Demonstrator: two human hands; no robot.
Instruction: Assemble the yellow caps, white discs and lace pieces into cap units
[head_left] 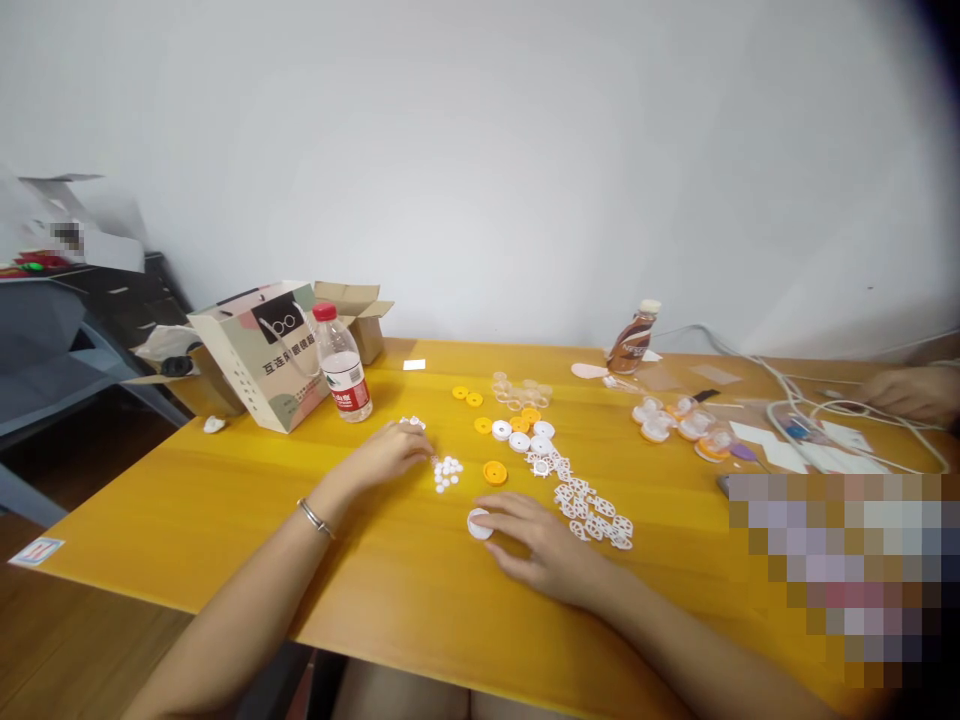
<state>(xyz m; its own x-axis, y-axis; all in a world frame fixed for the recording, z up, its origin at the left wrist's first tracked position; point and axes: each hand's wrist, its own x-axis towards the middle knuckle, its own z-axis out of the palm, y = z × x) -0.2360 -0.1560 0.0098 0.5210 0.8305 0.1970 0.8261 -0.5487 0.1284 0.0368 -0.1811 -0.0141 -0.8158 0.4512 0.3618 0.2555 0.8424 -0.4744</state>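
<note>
My left hand [390, 452] rests on the yellow table [225, 500], its fingertips pinched together beside a small heap of tiny white discs [447, 473]. My right hand [541, 545] lies on the table with thumb and fingers closed on a round white cap [478, 524]. A yellow ring part [494, 472] sits between the hands. To the right of my right hand lies a row of white wheel-shaped parts [589, 505]. More yellow and white round parts [517, 428] and clear caps [519, 390] lie farther back.
A water bottle [343, 368] and a paper bag [259, 352] stand at back left, with a cardboard box [361, 312]. A brown drink bottle [632, 338] stands at the back. Assembled orange-white pieces [679, 420], cables [817, 405] and another person's hand [911, 392] are at right.
</note>
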